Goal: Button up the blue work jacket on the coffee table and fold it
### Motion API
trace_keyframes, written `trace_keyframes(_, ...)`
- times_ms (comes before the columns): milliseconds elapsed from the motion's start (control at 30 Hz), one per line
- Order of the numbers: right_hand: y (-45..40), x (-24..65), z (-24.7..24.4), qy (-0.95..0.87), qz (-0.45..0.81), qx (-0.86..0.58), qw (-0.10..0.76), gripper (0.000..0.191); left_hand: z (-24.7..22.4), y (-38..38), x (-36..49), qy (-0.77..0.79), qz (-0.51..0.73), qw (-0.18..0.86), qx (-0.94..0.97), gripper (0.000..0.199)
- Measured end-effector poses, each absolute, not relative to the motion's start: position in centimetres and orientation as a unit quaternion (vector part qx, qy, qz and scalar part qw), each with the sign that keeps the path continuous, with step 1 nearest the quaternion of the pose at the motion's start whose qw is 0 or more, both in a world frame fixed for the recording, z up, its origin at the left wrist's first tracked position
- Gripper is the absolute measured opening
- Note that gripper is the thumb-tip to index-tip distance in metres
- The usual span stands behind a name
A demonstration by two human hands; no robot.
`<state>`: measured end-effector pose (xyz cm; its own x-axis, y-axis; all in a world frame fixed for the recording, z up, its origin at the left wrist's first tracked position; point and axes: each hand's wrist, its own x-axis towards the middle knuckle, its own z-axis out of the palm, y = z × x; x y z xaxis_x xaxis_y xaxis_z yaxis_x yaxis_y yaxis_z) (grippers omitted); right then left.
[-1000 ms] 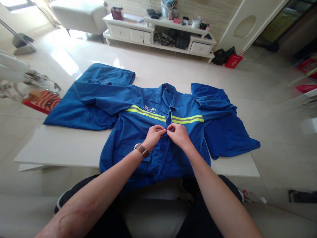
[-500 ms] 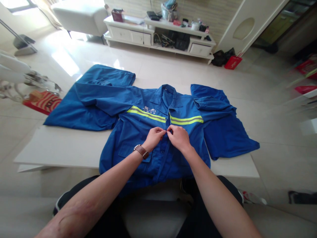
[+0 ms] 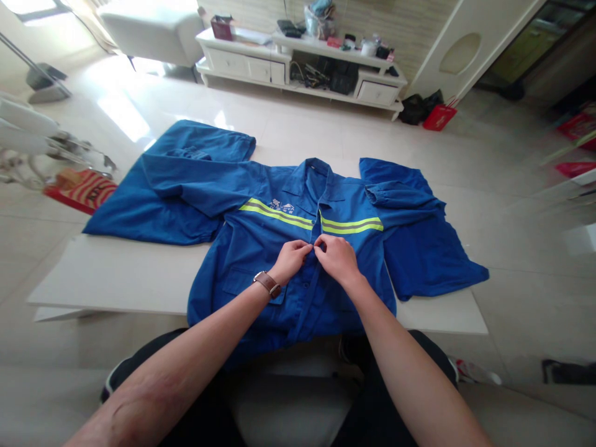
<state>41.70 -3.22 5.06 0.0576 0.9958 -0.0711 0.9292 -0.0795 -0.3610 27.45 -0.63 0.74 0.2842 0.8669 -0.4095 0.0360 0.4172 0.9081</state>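
Note:
A blue jacket (image 3: 265, 242) with yellow-and-grey reflective stripes lies front side up, its collar away from me. My left hand (image 3: 292, 259) and my right hand (image 3: 336, 256) meet at its front opening, just below the stripe. Both pinch the jacket's front edge between thumb and fingertips, the fingertips almost touching. What exactly lies between the fingertips is too small to make out. Buttons show on the front strip below my hands. My left wrist wears a brown-strapped watch.
Folded blue garments lie on the left (image 3: 162, 198) and the right (image 3: 423, 248) of the white table (image 3: 121, 279), partly under the jacket's sleeves. Beyond stands a white cabinet (image 3: 246, 65) bearing small items. A red striped bag (image 3: 88, 189) is at the left.

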Motion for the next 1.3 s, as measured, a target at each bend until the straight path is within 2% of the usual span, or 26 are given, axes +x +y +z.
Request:
trace_keyframes(767,-3.29,41.77,5.68,-0.653,0.170,-0.729,0.113,0.018,0.62,-0.72,27.75,0.519,0.337,0.674,0.405,0.017)
trace_keyframes(1300,-3.47,41.49,5.38,-0.659,0.153,-0.732,0.080,0.018,0.39,-0.54,27.52,0.505,0.255,0.702,0.432,0.025)
